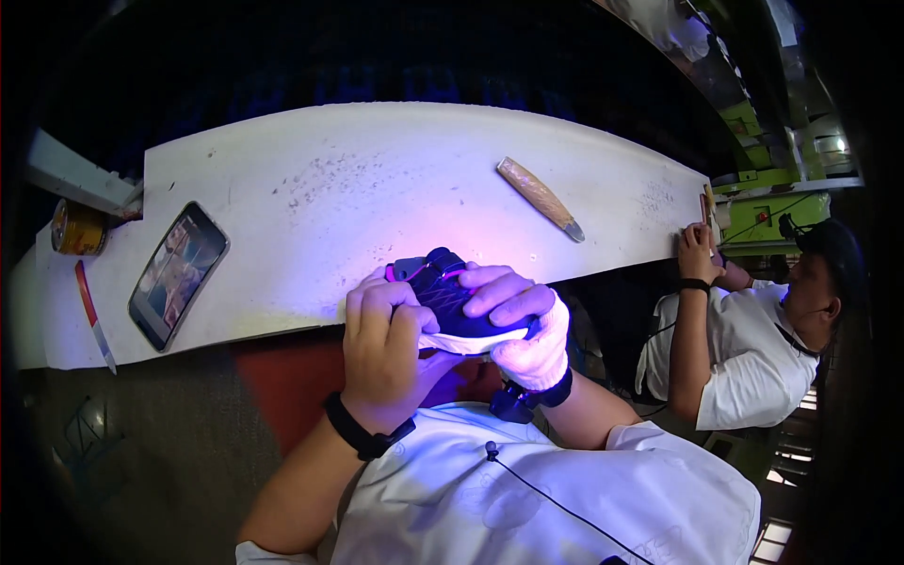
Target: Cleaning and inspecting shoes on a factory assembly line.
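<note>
**Gripping dark shoe-shaped item [448, 303] of quilted, fabric-like texture, two-handed, at near edge of white scuffed flat tabletop [377, 141]**

Found bare left hand [379, 325] clamped on L end of item, fingers bent over top. Found right hand [518, 328], in white knit glove w/ fingers bare, clamped on R end: fingers pressed flat on upper, thumb side nr pale, smooth, curved lower edge. Noted item in front of torso, under violet-blue glow; cannot tell if touching tabletop. Noted also grey flat tab [405, 268] at item's upper L, w/ pink edging alongside.

Logged matte black wristband [363, 435] on L wrist; bulkier black wrist device [516, 399] on R.

Recorded on tabletop, approx. L to R: round amber metal-look tin [78, 227]; slim knife [92, 311] w/ red handle and tapered metal blade; glossy dark-framed rectangular phone [179, 276], screen lit, lying aslant; tan spindle-shaped tool [537, 195], wood-like grain, short metal end, lying diag. well apart from both hands. Observed dark specks and scuffs on table surface, esp. upper L and far R.

Noted at far R: co-worker [744, 353] in white short-sleeved top, hands raised at table end.
</note>
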`<state>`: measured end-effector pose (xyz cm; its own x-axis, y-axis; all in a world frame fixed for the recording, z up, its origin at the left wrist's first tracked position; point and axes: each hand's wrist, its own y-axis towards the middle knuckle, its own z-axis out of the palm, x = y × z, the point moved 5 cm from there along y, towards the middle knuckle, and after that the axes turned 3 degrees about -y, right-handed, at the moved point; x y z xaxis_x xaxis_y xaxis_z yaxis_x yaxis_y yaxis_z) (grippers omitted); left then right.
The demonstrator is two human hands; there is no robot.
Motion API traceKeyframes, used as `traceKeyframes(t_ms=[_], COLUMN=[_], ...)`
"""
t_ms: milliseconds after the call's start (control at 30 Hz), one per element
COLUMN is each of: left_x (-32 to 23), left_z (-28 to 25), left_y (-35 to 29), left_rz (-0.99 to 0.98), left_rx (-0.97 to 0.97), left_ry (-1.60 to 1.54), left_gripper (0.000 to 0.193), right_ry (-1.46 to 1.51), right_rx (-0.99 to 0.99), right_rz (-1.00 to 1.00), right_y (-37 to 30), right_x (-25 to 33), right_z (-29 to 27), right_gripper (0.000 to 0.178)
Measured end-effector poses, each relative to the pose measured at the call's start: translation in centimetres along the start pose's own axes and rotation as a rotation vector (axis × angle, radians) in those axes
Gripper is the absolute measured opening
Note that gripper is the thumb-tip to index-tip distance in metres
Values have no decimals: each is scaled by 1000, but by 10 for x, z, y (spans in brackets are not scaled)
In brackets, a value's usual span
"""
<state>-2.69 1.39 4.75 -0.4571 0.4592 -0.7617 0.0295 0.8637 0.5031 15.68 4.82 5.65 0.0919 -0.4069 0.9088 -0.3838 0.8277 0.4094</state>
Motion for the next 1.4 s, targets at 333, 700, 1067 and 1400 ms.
traceKeyframes(t_ms=[333, 700, 1067, 1400], left_x=[22, -1, 20, -9], left_z=[-48, -67, -66, -30], left_y=[14, 48, 53, 117], left_rz=[-329, -288, -534, -307], left_rx=[263, 255, 250, 509], left_ry=[-363, 118, 12, 311], left_gripper=[84, 73, 63, 72], right_ry=[38, -305, 204, 6], right_rx=[-256, 199, 288, 211], right_rz=[782, 11, 261, 85], right_y=[2, 98, 128, 130], right_x=[-36, 26, -8, -8], right_z=[-26, 55, 66, 19], right_gripper=[56, 36, 25, 32])
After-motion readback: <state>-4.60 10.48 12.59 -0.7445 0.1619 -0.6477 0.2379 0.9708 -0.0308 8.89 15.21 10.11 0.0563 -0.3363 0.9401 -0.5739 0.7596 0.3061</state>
